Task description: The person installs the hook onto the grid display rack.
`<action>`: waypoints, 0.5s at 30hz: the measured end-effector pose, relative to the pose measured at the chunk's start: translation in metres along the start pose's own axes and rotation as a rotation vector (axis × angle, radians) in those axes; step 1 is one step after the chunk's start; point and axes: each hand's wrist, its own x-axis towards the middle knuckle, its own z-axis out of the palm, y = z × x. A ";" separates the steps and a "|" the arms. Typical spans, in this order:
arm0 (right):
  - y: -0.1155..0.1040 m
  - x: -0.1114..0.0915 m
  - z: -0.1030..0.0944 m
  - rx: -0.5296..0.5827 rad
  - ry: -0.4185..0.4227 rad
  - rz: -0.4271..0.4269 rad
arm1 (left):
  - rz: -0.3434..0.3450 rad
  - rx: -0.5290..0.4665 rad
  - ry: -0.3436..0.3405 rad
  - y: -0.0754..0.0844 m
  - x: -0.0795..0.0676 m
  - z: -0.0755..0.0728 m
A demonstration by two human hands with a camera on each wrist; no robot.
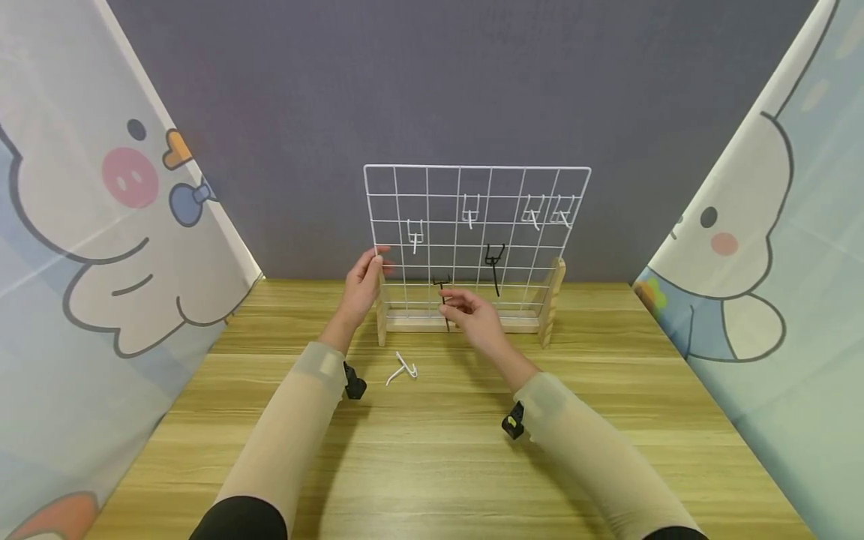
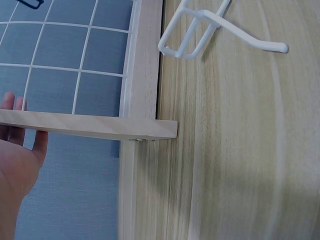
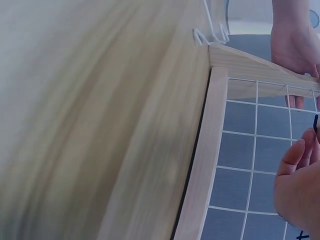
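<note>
A white wire grid rack [image 1: 478,166] stands upright in a wooden stand [image 1: 405,325]. My left hand [image 1: 361,289] holds the rack's left side; in the left wrist view its fingers [image 2: 40,145] go round the wooden side post [image 2: 90,124]. Low on the front of the grid, my right hand [image 1: 478,322] pinches a black hook [image 1: 447,325]. Whether that hook is seated on the wires, I cannot tell. A second black hook [image 1: 493,260] hangs up and to the right. One white hook [image 1: 403,367] lies loose on the table in front of the stand.
Several white hooks hang higher on the grid, among them a left one [image 1: 415,238] and a middle one [image 1: 470,216]. Behind the rack rises a grey panel [image 1: 432,90]. Cartoon-printed cloths flank the wooden table [image 1: 432,465]. Each wrist carries a small black camera [image 1: 354,382].
</note>
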 end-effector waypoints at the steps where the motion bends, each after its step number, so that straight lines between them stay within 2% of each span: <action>1: 0.000 0.002 0.001 0.004 0.006 0.003 | 0.000 -0.001 -0.001 0.000 0.000 0.000; 15: 0.000 0.021 0.010 0.031 0.068 0.006 | -0.004 -0.006 0.003 0.004 -0.001 0.002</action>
